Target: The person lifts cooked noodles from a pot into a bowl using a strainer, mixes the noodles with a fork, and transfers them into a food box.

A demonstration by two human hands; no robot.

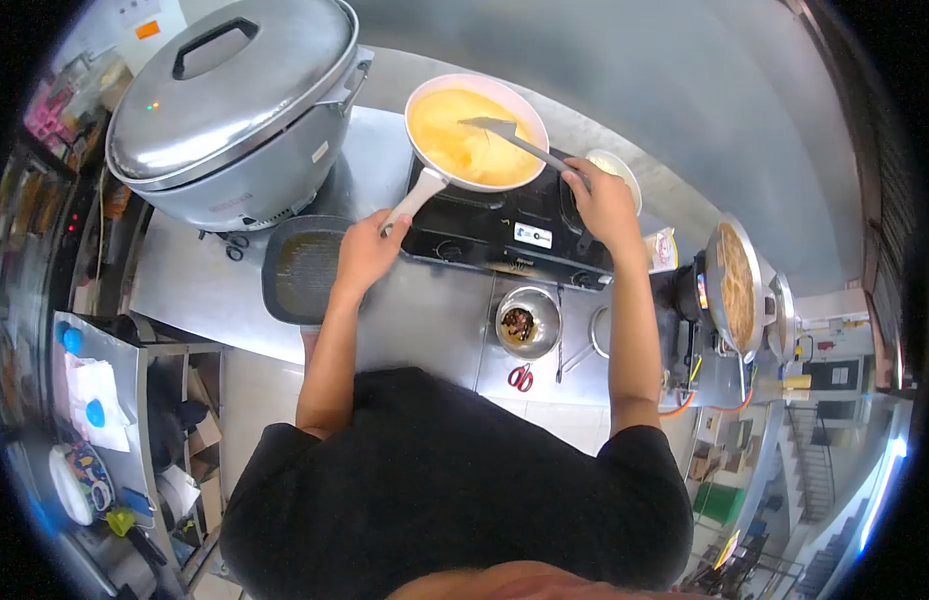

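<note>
My left hand (370,250) is closed round the handle of a light-coloured frying pan (432,180) over the left part of a black gas stove (465,225). Yellow, egg-like liquid (450,125) spreads across the inside of the pan. In my right hand (603,208) is the grey spatula (533,148), its flat head in the yellow liquid near the pan's middle. Behind the right hand, partly hidden, stands a white bowl (630,178).
A large rice cooker (255,120) stands at the left, with a square grill pan (305,270) in front. Nearer me are a metal bowl (547,330) and red-handled scissors (521,377). A pan of brown food (737,285) is at the right.
</note>
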